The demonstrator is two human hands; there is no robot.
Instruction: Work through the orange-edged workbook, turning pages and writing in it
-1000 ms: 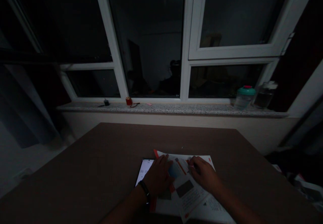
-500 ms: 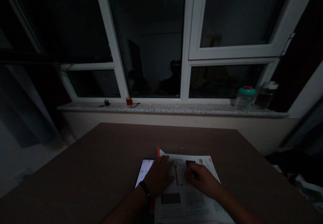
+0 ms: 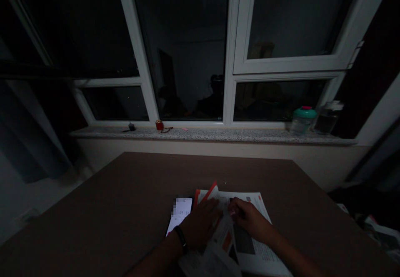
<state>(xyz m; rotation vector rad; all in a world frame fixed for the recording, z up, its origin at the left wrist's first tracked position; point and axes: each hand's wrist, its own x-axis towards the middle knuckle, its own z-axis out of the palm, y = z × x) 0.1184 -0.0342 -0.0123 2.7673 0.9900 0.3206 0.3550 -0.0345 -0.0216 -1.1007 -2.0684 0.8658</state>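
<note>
A printed magazine or booklet [image 3: 250, 248] lies on the table, with one loose page [image 3: 218, 243] lifted and curling over to the left. My left hand [image 3: 204, 223], a dark band on its wrist, rests on that page with its fingers stretched out. My right hand [image 3: 248, 218] is closed beside the page's edge, over the right part of the booklet; what its fingertips hold, if anything, is too dark to make out. Left of the booklet, close to my left wrist, lies a phone [image 3: 181, 210] with a lit screen showing digits.
The brown table [image 3: 125, 193] reaches toward a window with a speckled sill [image 3: 218, 134]. On the sill stand a small red jar [image 3: 159, 125], a small dark bottle [image 3: 131, 126], a teal-lidded container [image 3: 303, 118] and a clear jar [image 3: 326, 118]. Papers [image 3: 384, 233] lie at the right.
The page that lay flat has lifted and swung left, uncovering another printed page with a large dark picture. My left hand has shifted slightly right and down; my right hand barely moved.
</note>
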